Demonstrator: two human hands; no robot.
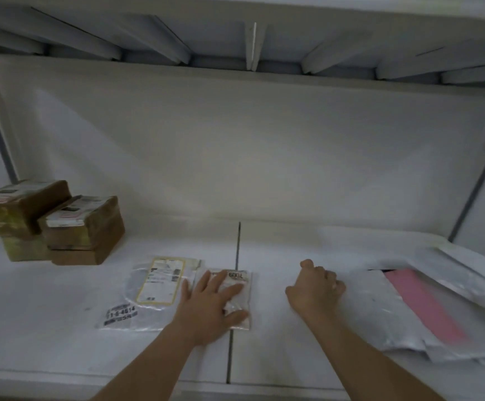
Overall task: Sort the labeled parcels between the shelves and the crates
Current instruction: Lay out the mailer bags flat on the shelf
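On the white shelf (278, 250) lies a small flat clear pouch parcel (239, 280) with a pale label. My left hand (209, 305) rests flat on it with fingers spread. Left of it lies a clear poly bag parcel (154, 287) with a yellow-edged label. My right hand (315, 287) has its fingers curled at the left edge of a larger clear bag (380, 308); whether it grips that bag is unclear. A pink sheet (420, 302) shows inside the bags at the right.
Several brown cardboard boxes (82, 227) with white labels are stacked at the shelf's back left. More flat white and clear mailers (467, 273) pile up at the far right. A dark seam (237, 256) splits the shelf board. The upper shelf's underside (252, 44) hangs overhead.
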